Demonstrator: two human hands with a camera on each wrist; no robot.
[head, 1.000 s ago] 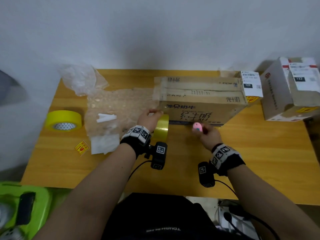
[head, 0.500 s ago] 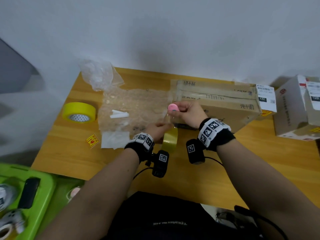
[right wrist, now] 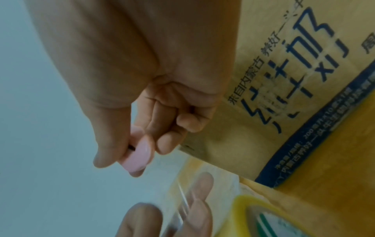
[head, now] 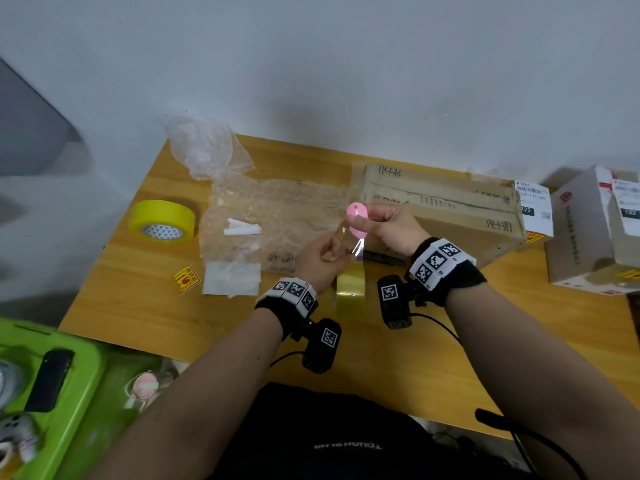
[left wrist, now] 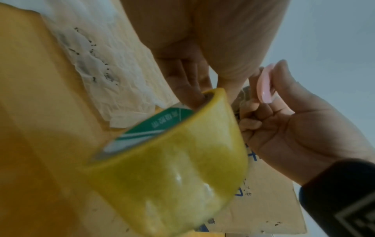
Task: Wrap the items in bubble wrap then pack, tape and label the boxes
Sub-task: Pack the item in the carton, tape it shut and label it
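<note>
Above the near edge of a wooden table (head: 519,327), two bare hands meet over a roll of clear yellowish packing tape (head: 351,284). The left hand (head: 320,259) has its fingers curled around the roll, some hooked into the core, and pinches a pulled-out strip of tape (head: 356,245) that stands up from the roll. The right hand (head: 388,225) clenches a small pink cutter (head: 356,219) between thumb and curled fingers, its tip held at the strip; whether a blade touches the tape cannot be told.

Just behind the hands sits the cardboard box (head: 446,209), flaps closed, with printed blue characters on its near face. A sheet of bubble wrap (head: 273,216) lies flat to its left with small white pieces on it. Farther left a second, opaque yellow tape roll (head: 162,220) rests on the table, and a small red and yellow sticker (head: 186,279) lies near the front edge. More labelled boxes (head: 588,230) stand at the right.

By judgement, the tape strip is very light, limp and sticky on one side: it will curl and cling to itself or to fingers unless kept taut, so it is best held at its free end and edges. The roll is stiff and light, and is steadiest gripped through the core. The cutter looks smooth and small, likely to slip, so a firm pinch on its flat sides suits it.
</note>
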